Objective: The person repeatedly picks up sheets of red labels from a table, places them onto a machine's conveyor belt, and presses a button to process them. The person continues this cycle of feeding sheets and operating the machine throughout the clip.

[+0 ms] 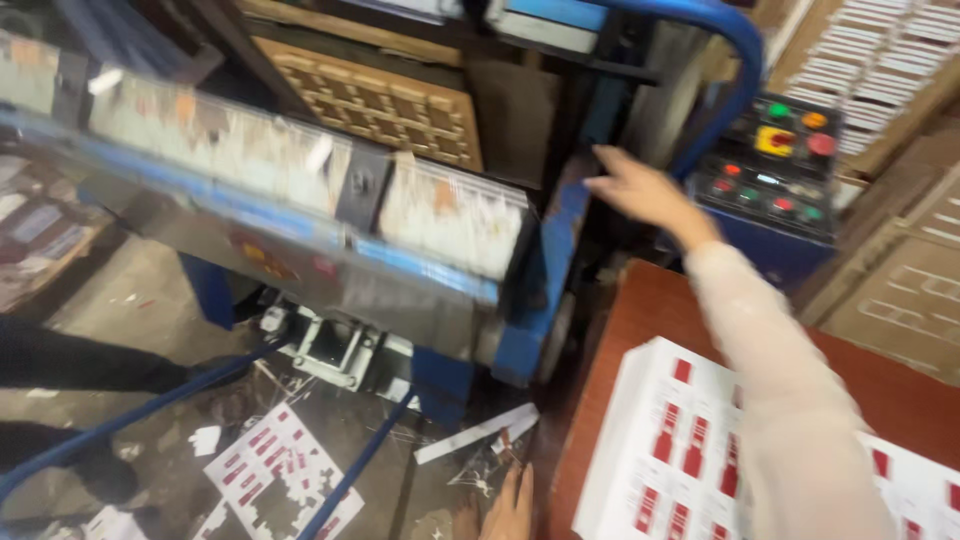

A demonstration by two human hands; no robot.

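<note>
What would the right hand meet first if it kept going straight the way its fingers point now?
Probably the blue machine frame: the right hand is open, fingers pointing left and slightly up, fingertips close to the frame's edge. Blur and unclear depth leave it uncertain whether it would pass in front of it.

1. This is a print-finishing or die-cutting workshop, an industrial place and not a home.
2. A big blue machine (300, 230) fills the left and middle, with a wooden cutting die board (380, 100) mounted far inside it.
3. On the far right stands a control panel (775, 165) with red, green and yellow push buttons.
4. On the near right, a brown worktop (640, 320) carries a stack of white printed sheets (660, 450) with red marks.
5. The concrete floor (130, 300) on the near left is dirty, with paper offcuts (280, 475) lying about.
6. Cardboard sheets (900, 280) lean at the far right.
</note>
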